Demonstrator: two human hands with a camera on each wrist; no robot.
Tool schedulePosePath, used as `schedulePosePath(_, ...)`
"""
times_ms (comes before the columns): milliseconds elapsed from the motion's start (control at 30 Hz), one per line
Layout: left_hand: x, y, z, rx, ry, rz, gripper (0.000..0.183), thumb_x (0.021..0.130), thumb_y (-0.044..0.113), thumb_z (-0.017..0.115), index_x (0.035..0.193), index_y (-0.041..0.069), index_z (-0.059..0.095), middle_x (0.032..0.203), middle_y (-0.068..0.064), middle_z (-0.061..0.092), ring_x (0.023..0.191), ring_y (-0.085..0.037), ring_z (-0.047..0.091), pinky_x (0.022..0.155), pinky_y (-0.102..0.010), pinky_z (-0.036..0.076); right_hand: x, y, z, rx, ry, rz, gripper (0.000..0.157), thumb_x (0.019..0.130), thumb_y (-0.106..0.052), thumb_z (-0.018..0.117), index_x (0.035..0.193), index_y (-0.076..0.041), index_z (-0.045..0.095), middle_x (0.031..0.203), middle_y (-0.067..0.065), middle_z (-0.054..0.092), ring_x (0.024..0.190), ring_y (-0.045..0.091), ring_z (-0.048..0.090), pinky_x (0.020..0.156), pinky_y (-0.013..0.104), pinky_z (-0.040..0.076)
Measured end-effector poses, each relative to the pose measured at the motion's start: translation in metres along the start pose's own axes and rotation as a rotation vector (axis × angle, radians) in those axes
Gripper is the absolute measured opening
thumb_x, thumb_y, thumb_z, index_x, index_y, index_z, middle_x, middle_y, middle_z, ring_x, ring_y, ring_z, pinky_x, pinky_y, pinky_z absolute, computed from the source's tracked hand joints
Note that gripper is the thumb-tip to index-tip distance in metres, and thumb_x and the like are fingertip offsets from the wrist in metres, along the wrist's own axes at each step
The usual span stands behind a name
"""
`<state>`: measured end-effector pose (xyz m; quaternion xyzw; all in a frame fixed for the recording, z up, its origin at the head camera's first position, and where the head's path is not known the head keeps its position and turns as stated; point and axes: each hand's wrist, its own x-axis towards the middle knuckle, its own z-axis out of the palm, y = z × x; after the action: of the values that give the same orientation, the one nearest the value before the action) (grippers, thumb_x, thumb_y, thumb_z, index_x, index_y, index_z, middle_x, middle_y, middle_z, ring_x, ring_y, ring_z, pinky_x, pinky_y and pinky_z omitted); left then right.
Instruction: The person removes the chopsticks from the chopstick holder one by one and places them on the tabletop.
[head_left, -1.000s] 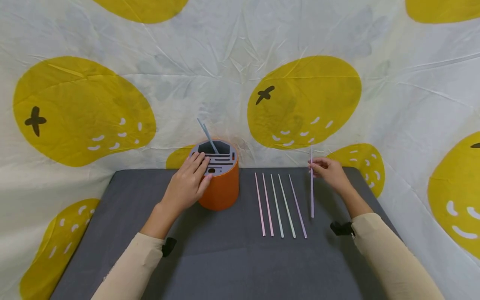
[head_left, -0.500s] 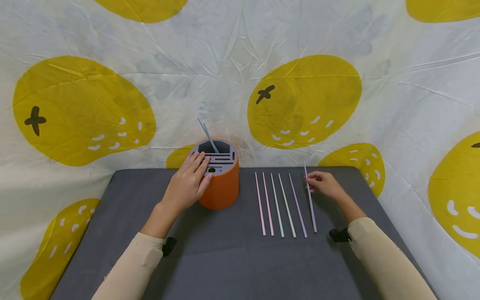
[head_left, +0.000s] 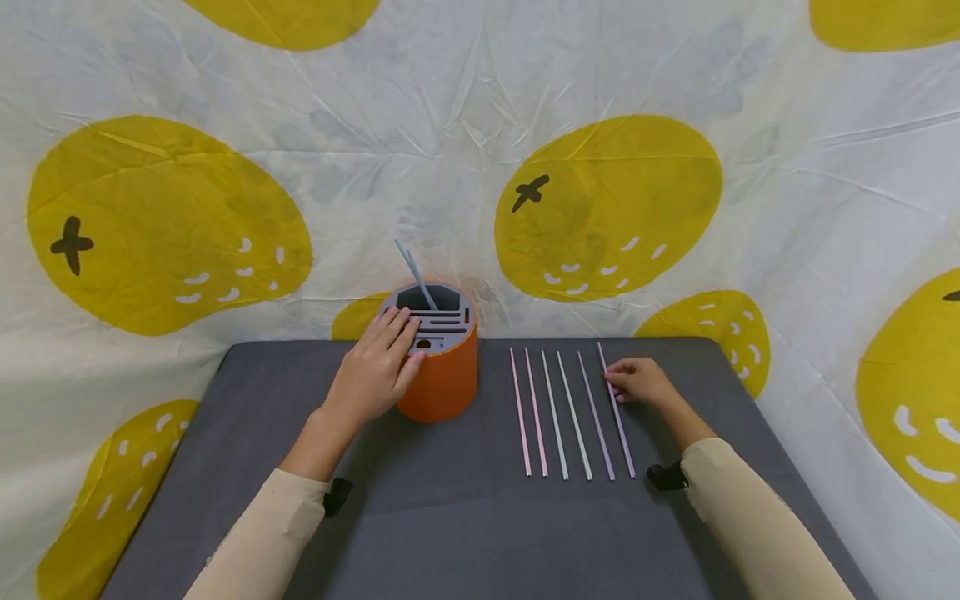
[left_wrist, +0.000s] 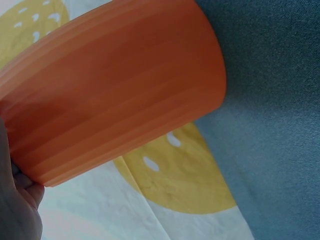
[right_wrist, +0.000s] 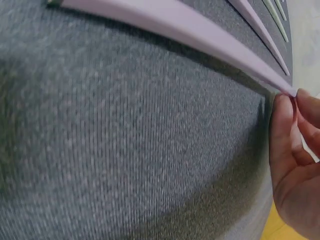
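My left hand (head_left: 375,362) rests on the slotted grey top of an orange knife block (head_left: 442,387), its fingers extended and thumb by the rim. In the left wrist view the orange wall (left_wrist: 115,85) fills much of the picture, with part of the hand (left_wrist: 20,205) at its edge. At the far end of a purple chopstick (head_left: 621,433), my right hand (head_left: 641,382) pinches it between thumb and finger; the chopstick lies on or just above the cloth. A second purple chopstick (head_left: 595,412) lies to its left, then two pale green chopsticks (head_left: 573,412) and two pink chopsticks (head_left: 519,408).
Two blue chopsticks (head_left: 416,275) lean in the block's large rear opening. Dark grey cloth (head_left: 450,517) covers the table. Behind it hangs a white sheet (head_left: 420,100) with yellow fruit prints, close to the table's back edge.
The purple chopstick in my right hand has come down and left, from tilted above the table to alongside the row. My left hand has stayed on the knife block.
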<state>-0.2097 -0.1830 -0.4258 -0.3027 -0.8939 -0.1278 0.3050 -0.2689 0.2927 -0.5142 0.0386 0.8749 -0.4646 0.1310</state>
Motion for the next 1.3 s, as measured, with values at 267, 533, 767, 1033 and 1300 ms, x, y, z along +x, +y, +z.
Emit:
schedulePosePath(267,0.0,0.0,0.001,0.002,0.014,0.006,0.055,0.099,0.026,0.066,0.144,-0.004,0.057,0.148,-0.026,0.056,0.143,-0.041,0.05,0.12,-0.056,0.038,0.002,0.0,0.004,-0.013,0.032,0.059,0.028,0.1,-0.013,0.07,0.114,0.011,0.069,0.074,0.0,0.067,0.063,0.007,0.064,0.059,0.024,0.061)
schedulePosePath(533,0.0,0.0,0.001,-0.001,0.013,0.0,0.055,0.099,0.027,0.066,0.144,-0.004,0.058,0.149,-0.025,0.056,0.143,-0.041,0.05,0.119,-0.057,0.039,0.005,0.004,0.006,-0.05,0.076,0.067,0.024,0.097,-0.014,0.073,0.108,0.007,0.071,0.073,0.001,0.068,0.063,0.009,0.064,0.058,0.025,0.061)
schedulePosePath(767,0.001,0.0,0.0,-0.001,0.013,0.001,0.054,0.099,0.027,0.065,0.144,-0.004,0.058,0.148,-0.026,0.056,0.142,-0.042,0.05,0.118,-0.057,0.04,-0.003,-0.007,0.004,-0.152,0.103,0.039,0.025,0.099,-0.02,0.071,0.109,0.003,0.072,0.083,0.007,0.069,0.071,0.013,0.063,0.06,0.025,0.061)
schedulePosePath(1033,0.0,0.0,0.0,0.001,0.002,-0.003,0.054,0.1,0.027,0.065,0.144,-0.004,0.057,0.149,-0.025,0.055,0.143,-0.042,0.05,0.12,-0.056,0.038,-0.006,-0.031,-0.002,-0.217,0.118,-0.099,0.029,0.102,-0.025,0.068,0.114,0.001,0.072,0.09,0.012,0.071,0.069,0.016,0.066,0.063,0.03,0.06)
schedulePosePath(1300,0.001,0.001,-0.001,-0.001,-0.012,-0.009,0.055,0.101,0.028,0.064,0.145,-0.003,0.056,0.15,-0.025,0.054,0.144,-0.041,0.048,0.121,-0.055,0.037,-0.006,-0.067,-0.003,-0.191,0.126,-0.256,0.029,0.102,-0.025,0.067,0.116,0.0,0.073,0.091,0.018,0.072,0.07,0.02,0.063,0.062,0.029,0.055)
